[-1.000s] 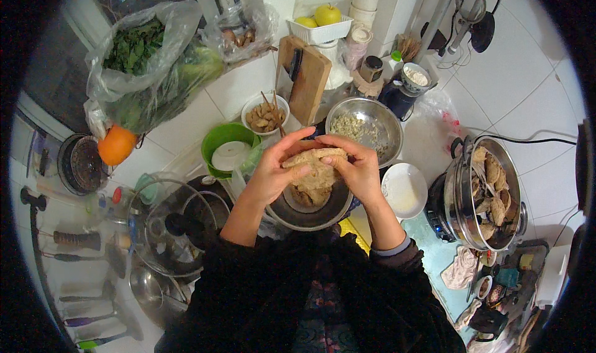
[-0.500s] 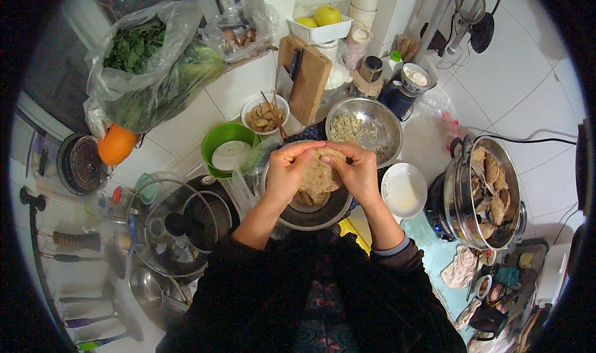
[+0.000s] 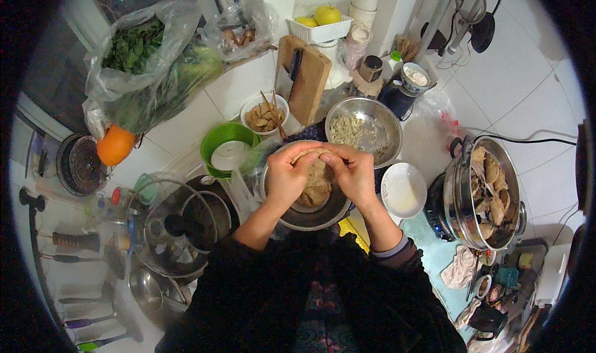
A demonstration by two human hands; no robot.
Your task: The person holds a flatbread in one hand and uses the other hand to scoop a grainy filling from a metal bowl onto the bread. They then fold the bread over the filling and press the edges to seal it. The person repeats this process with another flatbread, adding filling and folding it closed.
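Over a metal bowl (image 3: 290, 221) near the middle, my left hand (image 3: 285, 174) and my right hand (image 3: 355, 174) meet, fingertips together at the far side. Both are closed round a piece of brownish dough (image 3: 318, 152), thumbs pressing it on the near side. Much of that piece is hidden by the fingers. More dough (image 3: 315, 193) lies in the bowl below. Just beyond my right hand sits a steel bowl (image 3: 388, 129) with a pale chopped filling (image 3: 347, 131). A white dish (image 3: 403, 190) with some pale liquid stands to its near side.
At right, a steamer pot (image 3: 456, 194) holds several brownish pieces (image 3: 490, 198). A green bowl (image 3: 214, 139), a white bowl with chopsticks (image 3: 282, 101) and a cutting board (image 3: 310, 83) stand beyond. A glass lid (image 3: 155, 229) lies at left. Bagged greens (image 3: 133, 45) sit far left.
The flattened dough that hung below my thumbs is now gathered up between my fingers. My thumbs have drawn closer together, and more of the dough in the bowl shows.
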